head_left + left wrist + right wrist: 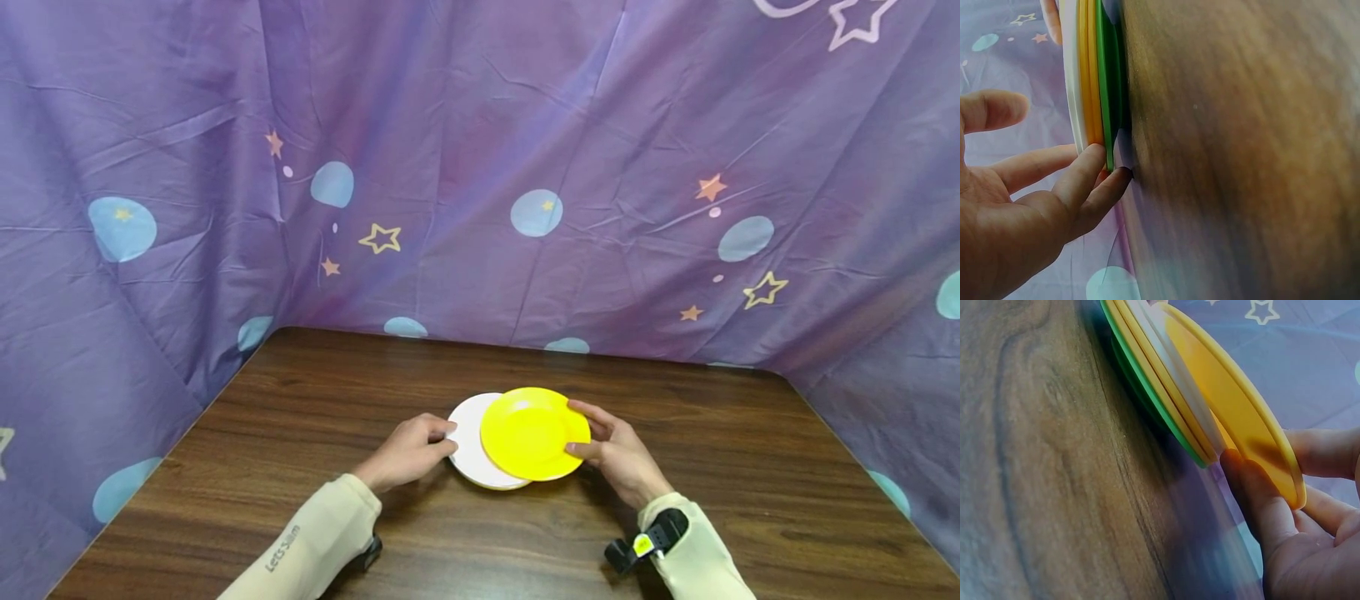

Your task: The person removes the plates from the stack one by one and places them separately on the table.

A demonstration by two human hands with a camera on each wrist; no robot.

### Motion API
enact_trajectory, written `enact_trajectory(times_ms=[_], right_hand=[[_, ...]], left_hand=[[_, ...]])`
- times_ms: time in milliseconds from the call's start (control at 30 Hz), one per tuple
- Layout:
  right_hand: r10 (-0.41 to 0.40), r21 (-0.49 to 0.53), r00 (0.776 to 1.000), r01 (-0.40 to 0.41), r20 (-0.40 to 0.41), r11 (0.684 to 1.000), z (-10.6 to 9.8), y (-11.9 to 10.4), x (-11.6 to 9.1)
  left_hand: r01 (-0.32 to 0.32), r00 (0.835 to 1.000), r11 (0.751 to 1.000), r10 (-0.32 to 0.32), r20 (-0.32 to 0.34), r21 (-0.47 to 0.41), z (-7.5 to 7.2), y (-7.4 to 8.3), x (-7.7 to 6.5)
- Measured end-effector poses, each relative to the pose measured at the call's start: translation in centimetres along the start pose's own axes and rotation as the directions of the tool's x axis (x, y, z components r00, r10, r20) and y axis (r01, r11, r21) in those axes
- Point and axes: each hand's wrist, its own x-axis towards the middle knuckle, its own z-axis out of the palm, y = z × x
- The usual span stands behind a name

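In the head view a yellow plate, pinched at its right rim by my right hand, overlaps a white plate. The right wrist view shows that yellow plate tilted, its right side lifted off the stack, with the thumb on one face and fingers on the other. Beneath the white plate are yellow plates and, lowest, a green plate. At the stack's left edge is my left hand; its fingertips touch the rims, while the thumb stands apart from them.
The stack rests on a dark brown wooden table. Behind and beside the table hangs a purple cloth with stars and blue dots. A black wrist camera is strapped over the right sleeve.
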Motion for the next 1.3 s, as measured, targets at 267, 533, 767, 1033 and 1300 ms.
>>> enact_trajectory(times_ms=[267,533,767,1033,1300], right_hand=[[0.006,0.006,1.0,-0.006,0.0,1.0,-0.1,0.0,-0.1],[0.016,0.008,1.0,-0.016,-0.01,1.0,-0.4,-0.1,-0.2],[0.034,0.013,0.999,-0.033,-0.033,0.999,-0.7,-0.1,-0.2],[0.057,0.038,0.997,-0.055,-0.057,0.998,-0.9,-0.4,-0.1],[0.05,0.034,0.997,-0.048,-0.061,0.998,-1.1,-0.5,-0.2]], left_hand=[[0.01,1.0,1.0,-0.01,-0.003,0.001,0.0,0.0,-0.1],[0.01,1.0,1.0,-0.01,-0.003,-0.002,-0.1,0.1,-0.1],[0.005,1.0,1.0,-0.005,0.007,0.01,0.0,0.0,0.0],[0.014,1.0,1.0,-0.014,0.017,0.008,0.0,0.1,-0.2],[0.004,1.0,1.0,-0.004,0.005,0.018,-0.1,0.3,-0.3]])
